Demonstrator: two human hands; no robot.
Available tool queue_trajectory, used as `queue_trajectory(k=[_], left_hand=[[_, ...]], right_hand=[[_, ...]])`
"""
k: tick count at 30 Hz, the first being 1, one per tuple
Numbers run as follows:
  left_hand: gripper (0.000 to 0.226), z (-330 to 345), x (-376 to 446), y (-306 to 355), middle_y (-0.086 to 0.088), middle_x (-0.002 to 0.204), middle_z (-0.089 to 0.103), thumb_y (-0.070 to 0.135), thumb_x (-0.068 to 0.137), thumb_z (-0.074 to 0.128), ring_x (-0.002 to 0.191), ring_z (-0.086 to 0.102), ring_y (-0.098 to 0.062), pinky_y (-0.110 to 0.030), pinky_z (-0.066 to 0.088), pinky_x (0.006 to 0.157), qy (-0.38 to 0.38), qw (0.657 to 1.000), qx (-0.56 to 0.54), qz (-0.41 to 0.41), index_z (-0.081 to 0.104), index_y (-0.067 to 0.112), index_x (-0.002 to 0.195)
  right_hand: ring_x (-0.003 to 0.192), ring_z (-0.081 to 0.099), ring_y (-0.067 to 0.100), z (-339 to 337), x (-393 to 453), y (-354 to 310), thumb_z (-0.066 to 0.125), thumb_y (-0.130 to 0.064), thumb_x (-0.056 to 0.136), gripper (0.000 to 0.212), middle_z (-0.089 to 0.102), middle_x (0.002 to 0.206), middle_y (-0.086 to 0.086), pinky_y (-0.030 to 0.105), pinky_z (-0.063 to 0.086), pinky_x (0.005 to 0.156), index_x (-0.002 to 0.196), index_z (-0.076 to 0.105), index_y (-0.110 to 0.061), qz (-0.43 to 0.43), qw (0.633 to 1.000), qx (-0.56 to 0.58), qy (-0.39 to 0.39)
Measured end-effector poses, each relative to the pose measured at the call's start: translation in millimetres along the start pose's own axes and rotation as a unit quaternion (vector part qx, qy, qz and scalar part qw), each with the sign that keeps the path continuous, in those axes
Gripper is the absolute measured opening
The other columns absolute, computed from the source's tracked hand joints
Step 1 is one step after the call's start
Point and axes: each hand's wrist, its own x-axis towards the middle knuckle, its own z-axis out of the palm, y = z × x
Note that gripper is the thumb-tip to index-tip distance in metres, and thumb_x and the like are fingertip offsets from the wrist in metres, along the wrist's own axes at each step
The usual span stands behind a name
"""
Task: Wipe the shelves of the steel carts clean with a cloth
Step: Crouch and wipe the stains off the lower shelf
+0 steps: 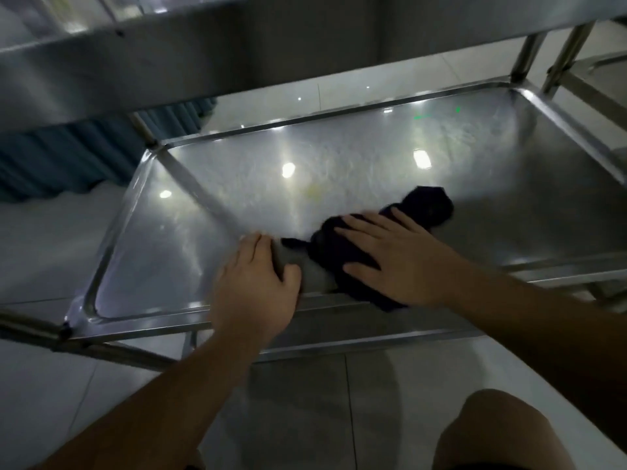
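Steel everywhere, and the lower shelf (pixel 339 171) of the cart is the one getting the attention, its surface shining with ceiling lights and a faint yellowish smear near the middle. The dark cloth (pixel 342 256) lies bunched on that shelf close to the near rim, one end trailing off toward the back right. The right hand (pixel 397 262) is flat on top of it, fingers straight and spread, pressing it down rather than clutching it. The left hand (pixel 254 286) sits just beside the cloth, fingers curled round the shelf's front rim to steady the cart. Good set-up for a stroke, I'd say: keep that palm flat so the cloth stays in full contact, run long overlapping passes toward the far rim, and carry one through that smear. Opening the cloth out a little would likely cover more steel per pass. The upper shelf (pixel 237 45) hangs close overhead, so the reach to the back corners looks cramped.
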Motion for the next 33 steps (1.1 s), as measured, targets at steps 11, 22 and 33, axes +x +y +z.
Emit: queue_trajectory(k=[11,22,33], left_hand=[[0.075,1,2,-4,-0.001,0.167,0.036,0.065,0.099,0.033,0.157,0.027,-0.020,-0.044,0.026,0.128,-0.049,0.999,0.001,-0.020,0.033,0.021,0.159],[0.064,-4,6,-5,-0.004,0.160,0.044,0.049,0.100,0.032,0.152,0.036,-0.023,-0.047,0.031,0.126,-0.036,0.998,-0.052,-0.023,0.039,0.018,0.155],[0.066,-32,22,-67,-0.003,0.176,0.014,0.046,0.106,0.044,0.162,0.008,-0.024,-0.047,0.016,0.131,-0.101,0.994,-0.015,0.039,0.028,0.021,0.165]], right_hand=[[0.156,0.020,0.029,-30,91,86,0.022,-0.061,0.095,0.070,0.022,0.170,-0.003,0.062,0.012,0.124,0.159,0.027,-0.031,0.299,0.951,0.038,0.072],[0.159,0.009,0.014,-2,80,-59,0.014,-0.063,0.103,0.067,0.012,0.173,-0.014,0.049,0.003,0.129,0.164,0.016,-0.038,0.046,0.998,0.009,0.032],[0.159,-0.001,0.010,2,-13,-24,0.017,-0.061,0.104,0.065,0.002,0.173,-0.016,0.049,0.000,0.129,0.165,0.006,-0.040,0.232,0.972,0.029,0.032]])
